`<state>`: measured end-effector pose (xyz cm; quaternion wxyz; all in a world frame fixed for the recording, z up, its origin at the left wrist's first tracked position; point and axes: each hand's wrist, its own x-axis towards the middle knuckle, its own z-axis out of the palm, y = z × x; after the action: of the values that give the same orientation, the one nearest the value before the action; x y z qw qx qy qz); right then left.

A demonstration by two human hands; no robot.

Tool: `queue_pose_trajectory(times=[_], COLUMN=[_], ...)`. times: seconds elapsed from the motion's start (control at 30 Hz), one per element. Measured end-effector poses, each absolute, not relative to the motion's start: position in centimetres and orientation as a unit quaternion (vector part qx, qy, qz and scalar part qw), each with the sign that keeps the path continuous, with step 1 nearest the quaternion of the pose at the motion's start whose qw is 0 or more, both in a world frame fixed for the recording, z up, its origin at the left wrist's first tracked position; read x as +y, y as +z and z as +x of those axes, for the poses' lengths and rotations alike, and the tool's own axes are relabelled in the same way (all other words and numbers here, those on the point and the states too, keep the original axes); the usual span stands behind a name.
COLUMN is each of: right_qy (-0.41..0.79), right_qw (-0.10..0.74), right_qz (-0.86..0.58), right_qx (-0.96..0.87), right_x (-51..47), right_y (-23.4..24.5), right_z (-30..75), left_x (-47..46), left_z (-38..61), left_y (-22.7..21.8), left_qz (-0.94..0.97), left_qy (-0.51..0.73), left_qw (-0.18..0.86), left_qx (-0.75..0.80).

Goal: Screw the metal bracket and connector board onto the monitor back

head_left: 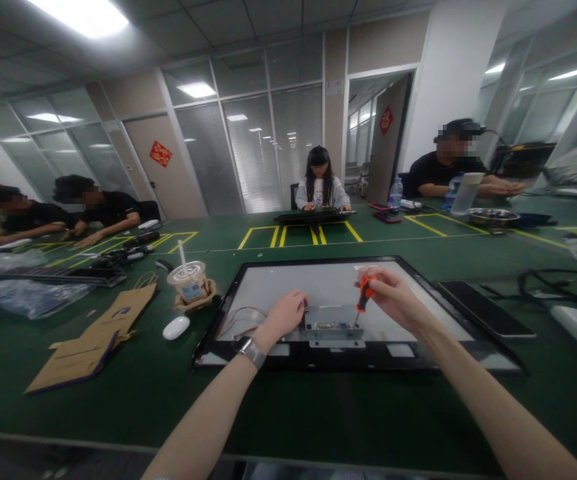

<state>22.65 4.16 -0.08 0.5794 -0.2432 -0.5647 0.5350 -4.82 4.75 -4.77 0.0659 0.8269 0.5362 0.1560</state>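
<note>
A flat display panel (pixel 268 283) with a black frame lies on the table in front of me, its pale back facing up. On its near part sits a metal bracket (pixel 335 333) with connector ports along its front face. My left hand (pixel 285 313) grips the bracket's left end with curled fingers; the fingertips are partly hidden. My right hand (pixel 393 297) is closed round an orange and black screwdriver (pixel 365 293), held nearly upright. Its tip meets the bracket near the right end. Thin wires (pixel 241 320) lie on the panel left of my left hand.
Left of the panel are a drink cup (pixel 191 283) with a straw, a white earbud case (pixel 176 327) and a brown paper bag (pixel 103 327). A dark phone (pixel 485 308) lies at the right, near black cables (pixel 543 280). Several people sit around the table.
</note>
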Motion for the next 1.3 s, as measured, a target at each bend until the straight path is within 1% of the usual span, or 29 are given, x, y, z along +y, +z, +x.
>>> queue_pose_trajectory(times=[0.13,0.37,0.57,0.73,1.0,1.13,1.3], right_qy=[0.54,0.563,0.559,0.603,0.551,0.575,0.593], right_qw=[0.578,0.538,0.532,0.506,0.547,0.538,0.533], right_qz=[-0.243,-0.216,-0.222,-0.2,-0.215,-0.227,-0.2], right_qx=[-0.562,-0.589,-0.596,-0.583,-0.592,-0.574,-0.569], right_x=[4.1,2.7,2.5,2.2,2.3,2.4,2.2], right_y=[0.1,1.3,1.0,0.8,0.7,0.8,0.9], right_z=[22.8,22.1,21.8,21.2,21.1,21.2,20.7], left_x=[4.9,5.0,4.7,4.9,4.9,4.9,5.0], left_z=[-4.8,-4.9,-4.8,-4.8,-4.9,-4.9,-4.8], left_y=[-4.9,-5.0,-4.7,-4.8,-4.9,-4.9,-4.9], left_qz=[0.826,0.829,0.829,0.828,0.828,0.83,0.828], left_qy=[0.155,0.152,0.149,0.149,0.143,0.145,0.138], left_qw=[0.067,0.058,0.064,0.064,0.062,0.062,0.062], left_qx=[0.538,0.535,0.535,0.536,0.538,0.534,0.539])
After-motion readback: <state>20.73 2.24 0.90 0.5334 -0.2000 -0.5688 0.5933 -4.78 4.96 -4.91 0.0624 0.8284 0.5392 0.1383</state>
